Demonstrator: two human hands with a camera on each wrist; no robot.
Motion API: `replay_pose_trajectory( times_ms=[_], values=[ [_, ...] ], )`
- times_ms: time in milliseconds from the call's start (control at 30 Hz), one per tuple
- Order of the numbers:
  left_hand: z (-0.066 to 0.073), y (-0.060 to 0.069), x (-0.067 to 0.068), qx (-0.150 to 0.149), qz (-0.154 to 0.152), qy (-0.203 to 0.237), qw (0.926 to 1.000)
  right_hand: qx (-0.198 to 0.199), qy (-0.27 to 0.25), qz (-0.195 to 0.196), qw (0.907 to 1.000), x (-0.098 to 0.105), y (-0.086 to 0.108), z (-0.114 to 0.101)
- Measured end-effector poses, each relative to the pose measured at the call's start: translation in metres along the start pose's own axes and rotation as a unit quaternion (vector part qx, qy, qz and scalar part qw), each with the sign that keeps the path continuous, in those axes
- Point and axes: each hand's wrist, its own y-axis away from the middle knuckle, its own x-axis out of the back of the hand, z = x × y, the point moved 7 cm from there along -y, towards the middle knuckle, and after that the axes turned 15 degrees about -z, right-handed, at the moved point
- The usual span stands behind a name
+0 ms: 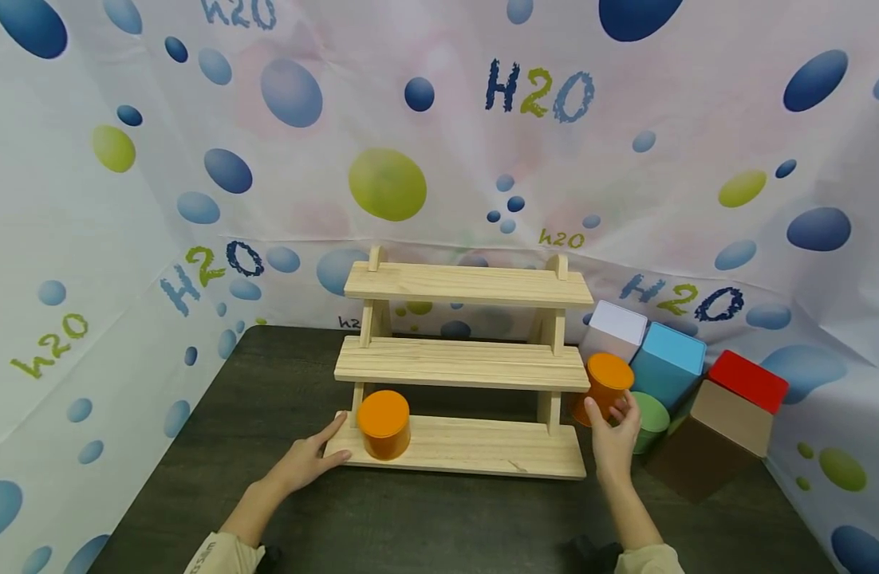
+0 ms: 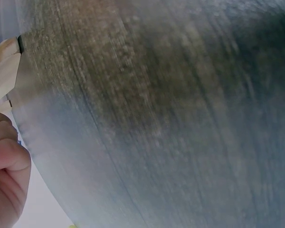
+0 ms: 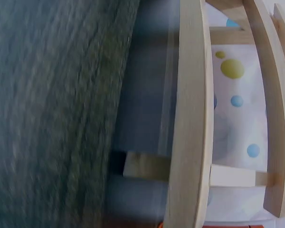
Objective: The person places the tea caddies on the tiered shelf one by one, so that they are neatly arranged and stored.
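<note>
A three-tier wooden shelf point(image 1: 461, 363) stands on the dark table. At the left end of its bottom tier, my left hand point(image 1: 299, 465) grips the board, thumb near the front edge; its curled fingers point(image 2: 9, 154) show at the left of the left wrist view. One orange cylinder point(image 1: 384, 426) stands upright on that tier, beside this hand. To the right of the shelf, my right hand point(image 1: 615, 438) holds a second orange cylinder point(image 1: 609, 375) between thumb and fingers. The right wrist view shows the shelf point(image 3: 192, 114) but not the hand.
Right of the held cylinder are a green cylinder point(image 1: 651, 418), a white block point(image 1: 615, 327), a blue block point(image 1: 667, 363), a red block point(image 1: 750, 380) and a brown block point(image 1: 712, 438). A patterned sheet point(image 1: 454, 159) hangs behind the dark table point(image 1: 411, 518).
</note>
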Motion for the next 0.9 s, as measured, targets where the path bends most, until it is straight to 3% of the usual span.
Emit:
replay_pose_trajectory(
  times_ms=[167, 400, 600, 900],
  values=[
    [-0.001, 0.0, -0.001, 0.003, -0.002, 0.003, 1.0, -0.006, 0.02, 0.016, 0.9997, 0.009, -0.009, 0.0],
    [-0.002, -0.001, -0.002, 0.002, -0.004, 0.01, 0.9999, -0.021, 0.035, -0.001, 0.9992, 0.015, -0.022, 0.003],
    [-0.001, 0.0, 0.0, -0.002, -0.002, 0.008, 1.0, -0.048, 0.093, -0.015, 0.9944, 0.017, -0.032, 0.006],
    [0.0, 0.001, 0.001, -0.01, -0.002, 0.017, 0.9998, -0.054, 0.124, -0.003, 0.9908, 0.016, -0.044, 0.008]
  ],
)
